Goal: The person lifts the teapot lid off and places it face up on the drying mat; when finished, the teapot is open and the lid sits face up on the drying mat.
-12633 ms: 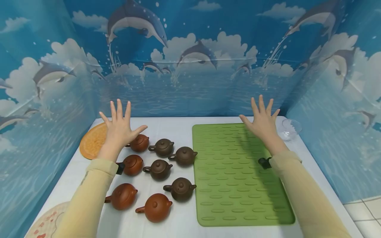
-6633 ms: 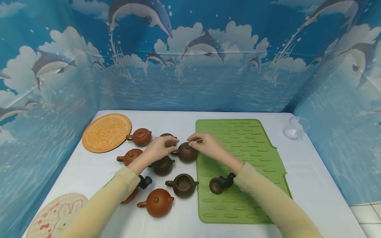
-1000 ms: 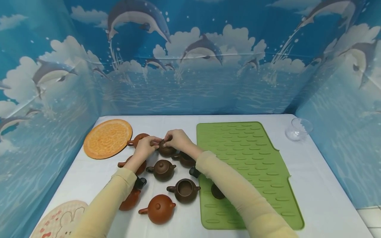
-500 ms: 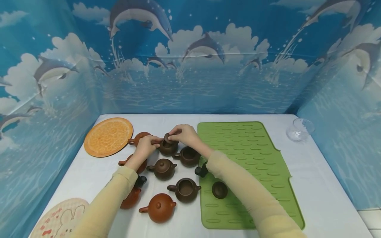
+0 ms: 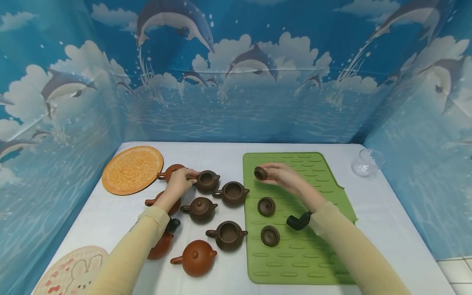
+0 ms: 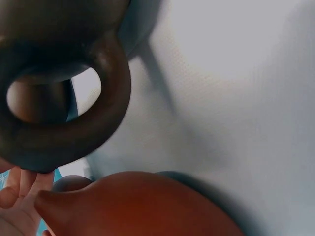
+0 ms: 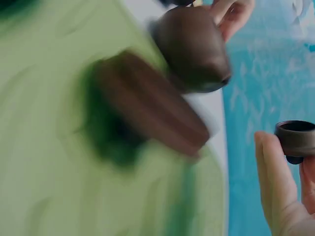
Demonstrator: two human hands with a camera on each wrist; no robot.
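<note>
Supporting mat: from my far seat I see it green, with two loose lids on it.
Left hand: I make it pinch the dark teapot by its handle, left of the mat.
Right hand: pinching the dark lid above the mat.
Dark lid: hollow side up; probably light, stiff, fragile; I would hold its rim gently.

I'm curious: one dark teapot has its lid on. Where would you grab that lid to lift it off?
Probably by the small knob at the middle of the lid, pinched from straight above or slightly from the right. The knob stands up clear of the lid, the dark teapot sits upright with nothing over it, and the left sleeve is on its left side.
</note>
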